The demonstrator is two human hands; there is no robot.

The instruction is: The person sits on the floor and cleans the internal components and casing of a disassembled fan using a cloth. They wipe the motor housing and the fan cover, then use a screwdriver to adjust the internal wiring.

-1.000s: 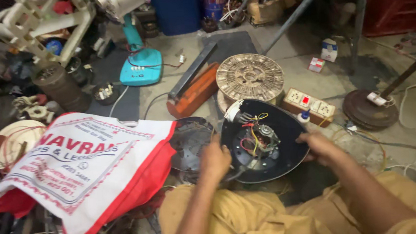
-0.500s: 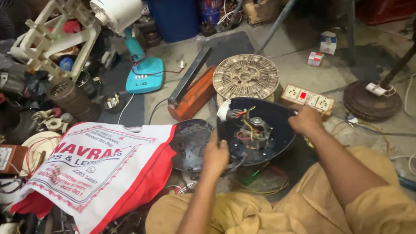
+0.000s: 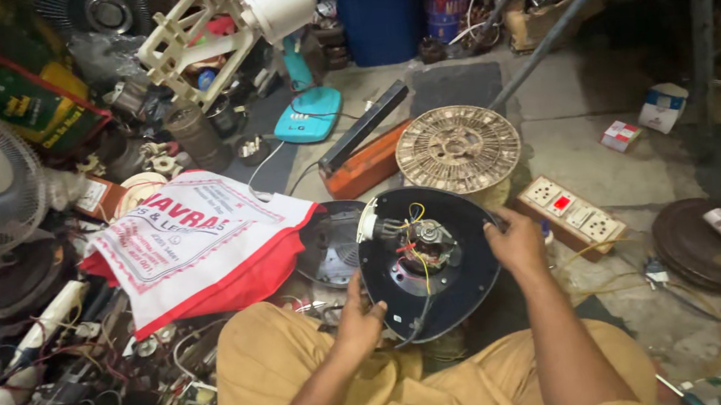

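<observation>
Both hands grip the dark fan base (image 3: 430, 261) tilted over the lap, left hand (image 3: 359, 314) at its lower edge, right hand (image 3: 513, 240) on the rim (wiring and switch block exposed, nothing reassembled).

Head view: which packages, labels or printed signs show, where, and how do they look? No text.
Cloth bag: left of the hands, white with red print and red edging, draped over clutter.
Small box: floor, upper right, red and white.
Second box: just beyond it, white and blue.
Green sack: upper left, green with yellow lettering.
Blue drum: top centre, round with a red label.
Fan base: dark, held by left hand and right hand; no label visible.
</observation>
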